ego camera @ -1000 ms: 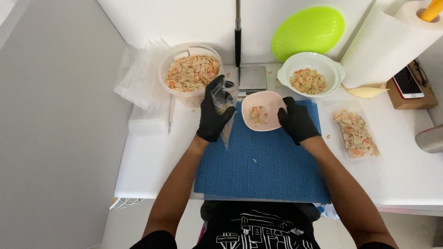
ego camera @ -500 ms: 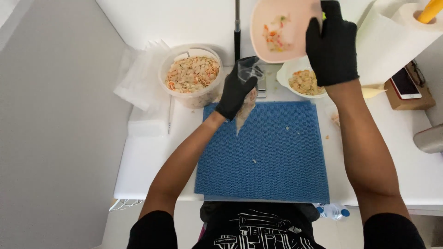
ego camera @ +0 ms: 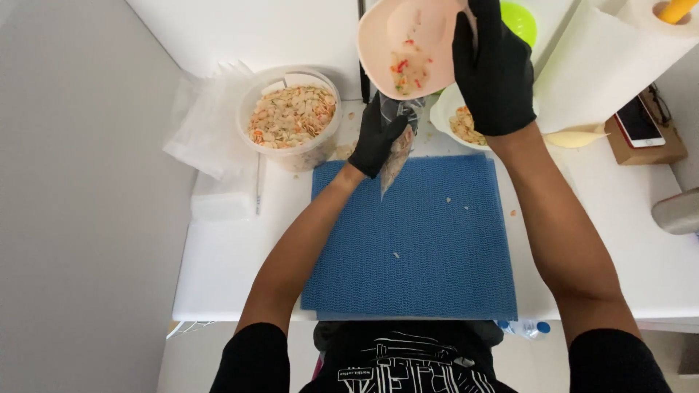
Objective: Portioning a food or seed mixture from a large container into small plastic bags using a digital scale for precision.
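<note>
My right hand (ego camera: pixel 494 69), in a black glove, holds a pale pink bowl (ego camera: pixel 408 44) tilted high above the table, with a few bits of mixed food stuck inside. My left hand (ego camera: pixel 378 135), also gloved in black, grips a small clear plastic bag (ego camera: pixel 397 156) partly filled with the mix, held just below the bowl over the far edge of the blue mat (ego camera: pixel 415 240).
A round tub of mixed food (ego camera: pixel 291 116) stands at the back left beside a stack of clear bags (ego camera: pixel 200 138). A white bowl of mix (ego camera: pixel 455 124) sits behind my right arm. A paper towel roll (ego camera: pixel 611 58), phone (ego camera: pixel 637 120) and green lid (ego camera: pixel 520 22) lie right.
My right hand lifted the pink bowl off the mat and tipped it above the bag. My left hand raised the bag toward the back of the mat.
</note>
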